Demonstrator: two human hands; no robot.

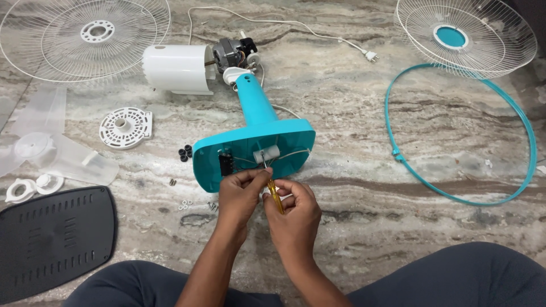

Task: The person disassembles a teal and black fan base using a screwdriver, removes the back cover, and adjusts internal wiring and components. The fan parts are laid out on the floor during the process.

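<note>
Both hands are gripping a yellow-handled screwdriver (275,195), the left hand (242,193) and right hand (293,213) clenched around it, its tip working at the white block (267,154) inside the teal fan base (256,148) lying open-side up on the marble floor (352,113). Steady downward pressure seems needed next.

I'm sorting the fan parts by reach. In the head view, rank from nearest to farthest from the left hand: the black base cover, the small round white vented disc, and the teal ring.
From the left hand:
1. Small round white vented disc, up-left.
2. Black base cover, far left, near the knee.
3. Teal ring, far right.
</note>
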